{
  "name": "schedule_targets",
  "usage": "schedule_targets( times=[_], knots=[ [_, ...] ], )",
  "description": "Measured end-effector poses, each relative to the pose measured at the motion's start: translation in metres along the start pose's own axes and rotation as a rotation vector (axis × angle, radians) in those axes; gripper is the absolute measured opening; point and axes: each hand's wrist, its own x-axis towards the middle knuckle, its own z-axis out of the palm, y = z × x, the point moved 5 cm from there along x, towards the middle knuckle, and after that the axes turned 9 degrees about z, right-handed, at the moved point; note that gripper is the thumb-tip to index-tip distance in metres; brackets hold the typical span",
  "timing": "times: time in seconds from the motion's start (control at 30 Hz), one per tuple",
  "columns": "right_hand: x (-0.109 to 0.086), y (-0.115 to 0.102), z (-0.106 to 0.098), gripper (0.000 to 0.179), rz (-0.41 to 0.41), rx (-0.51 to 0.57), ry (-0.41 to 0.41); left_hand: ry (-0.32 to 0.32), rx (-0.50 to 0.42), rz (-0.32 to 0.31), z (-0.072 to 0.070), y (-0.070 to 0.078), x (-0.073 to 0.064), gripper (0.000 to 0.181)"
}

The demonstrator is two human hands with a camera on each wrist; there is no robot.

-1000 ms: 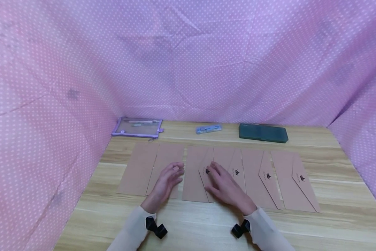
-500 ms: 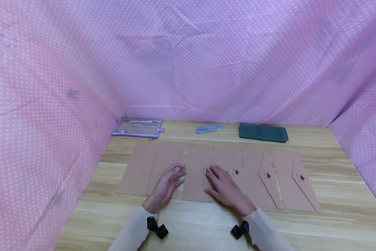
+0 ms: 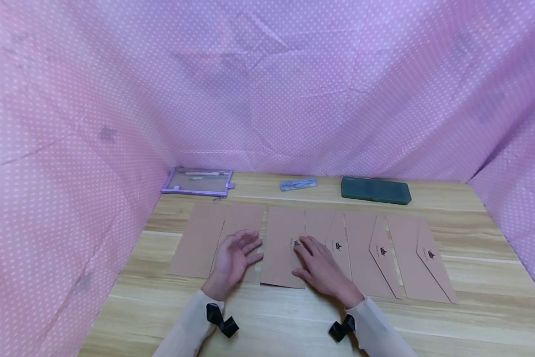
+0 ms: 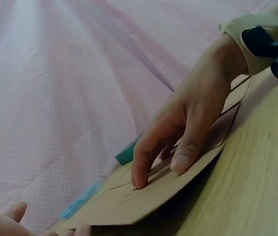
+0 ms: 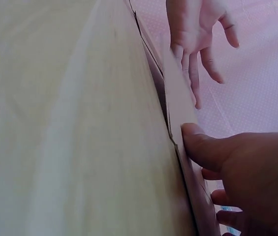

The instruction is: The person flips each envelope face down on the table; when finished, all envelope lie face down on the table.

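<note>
Brown kraft envelopes lie side by side in a row. My right hand (image 3: 323, 267) rests its fingertips and thumb on the third envelope (image 3: 281, 248) from the left, over its flap with the black crown print. The left wrist view shows this hand (image 4: 193, 103) from the side, with the envelope's (image 4: 143, 209) left part standing off the table. My left hand (image 3: 230, 260) is just left of that envelope, above the second envelope (image 3: 245, 215), palm partly turned up, fingers loosely bent and nothing held. In the right wrist view, a dark gap shows under the envelope's edge (image 5: 170, 123).
Behind the row lie a purple mesh zip pouch (image 3: 198, 182) with pens, a small blue clear-packed item (image 3: 298, 184) and a dark green case (image 3: 376, 190). Three more flapped envelopes extend rightward, the last (image 3: 405, 248) at the far end. Pink dotted cloth (image 3: 267, 99) walls the table (image 3: 486, 277).
My left hand has rolled over, its palm turning upward. A dark gap has appeared along the near edge of the third envelope. My right hand stays nearly in place on the flap.
</note>
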Motion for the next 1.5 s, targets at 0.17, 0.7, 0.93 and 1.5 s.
schedule_targets(
  times=[0.17,0.7,0.93,1.5],
  knots=[
    [0.000,0.002,-0.001,0.057,0.016,0.048,-0.012,-0.063,-0.030,-0.007,0.004,-0.002,0.000,0.043],
    [0.010,-0.004,-0.016,0.064,0.039,0.347,-0.040,-0.121,-0.090,-0.004,0.011,-0.001,-0.002,0.044],
    [0.014,-0.009,-0.018,0.075,0.062,0.410,-0.035,-0.180,-0.112,0.010,0.016,0.001,-0.004,0.047],
    [0.021,-0.010,-0.020,0.102,0.124,0.446,-0.079,-0.267,-0.101,0.039,0.035,0.007,-0.003,0.044]
  ],
)
